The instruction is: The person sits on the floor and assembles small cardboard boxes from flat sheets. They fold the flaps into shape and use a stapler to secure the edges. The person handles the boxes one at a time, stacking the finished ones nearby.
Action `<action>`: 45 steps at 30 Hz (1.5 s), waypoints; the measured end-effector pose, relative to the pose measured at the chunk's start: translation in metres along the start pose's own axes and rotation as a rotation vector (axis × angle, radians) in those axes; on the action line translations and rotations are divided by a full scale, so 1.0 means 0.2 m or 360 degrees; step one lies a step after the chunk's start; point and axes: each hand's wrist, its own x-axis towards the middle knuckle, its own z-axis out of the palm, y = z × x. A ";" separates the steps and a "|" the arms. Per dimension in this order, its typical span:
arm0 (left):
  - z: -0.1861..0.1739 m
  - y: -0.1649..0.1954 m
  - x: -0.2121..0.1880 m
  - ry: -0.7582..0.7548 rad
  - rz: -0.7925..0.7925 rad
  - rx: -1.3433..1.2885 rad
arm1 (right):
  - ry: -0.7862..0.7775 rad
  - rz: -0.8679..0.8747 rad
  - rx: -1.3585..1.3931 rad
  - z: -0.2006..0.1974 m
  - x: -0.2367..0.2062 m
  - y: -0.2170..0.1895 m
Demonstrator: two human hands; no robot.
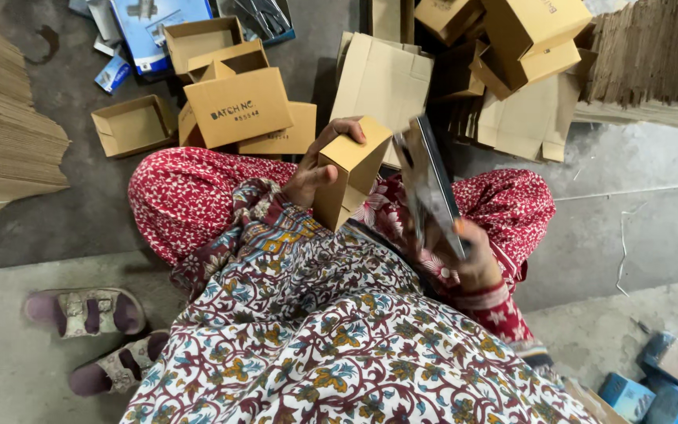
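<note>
above our lap, over the red flowered trousers (190, 196), our left hand (315, 169) is closed around a small brown cardboard box (351, 173), thumb on its near side and fingers curled over the top edge; the box is tilted, one corner pointing up. just beside it, our right hand (468, 259) grips a flat dark packet (429, 184) with a shiny face, held upright and edge-on, close to the box but whether they touch we cannot tell. on the concrete floor (645, 204) ahead lie more folded boxes (237, 106), some open, and stacks of flat cardboard (9, 141) at both sides. a pair of sandals (92, 338) sits on the floor to our left, blue packets (645, 396) at lower right.
</note>
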 end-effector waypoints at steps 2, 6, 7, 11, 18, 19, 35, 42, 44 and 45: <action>-0.01 0.00 0.01 -0.0095 0.0068 0.0264 | 0.0206 -0.0169 -0.0495 0.04 -0.04 0.08; -0.02 0.00 0.05 -0.0291 -0.0015 0.0287 | 0.0336 -0.0153 -0.0522 0.04 -0.06 0.14; -0.02 0.00 0.06 -0.0340 0.0058 0.0430 | 0.0332 -0.0146 -0.0507 0.03 -0.06 0.14; -0.04 0.02 0.07 -0.0442 0.0193 0.0824 | 0.0380 -0.0150 -0.0504 -0.01 -0.06 0.11; -0.03 0.05 0.07 -0.0467 0.0130 0.0971 | 0.0580 -0.0151 -0.0770 0.03 0.02 0.10; -0.03 0.06 0.08 -0.0478 0.0133 0.0995 | 0.0594 -0.0132 -0.0862 0.04 0.03 0.10; -0.05 -0.02 0.16 -0.0576 0.0099 0.1323 | 0.0709 0.0189 -0.1488 0.14 0.02 0.13; -0.06 -0.04 0.19 -0.0668 0.0092 0.1142 | 0.0833 0.0144 -0.1675 0.04 -0.06 0.21; -0.05 -0.04 0.19 -0.0712 0.0103 0.1095 | 0.0739 -0.0026 -0.1938 -0.03 -0.05 0.27; -0.05 -0.04 0.20 -0.0717 0.0087 0.1096 | 0.0818 -0.0042 -0.1900 -0.05 -0.04 0.30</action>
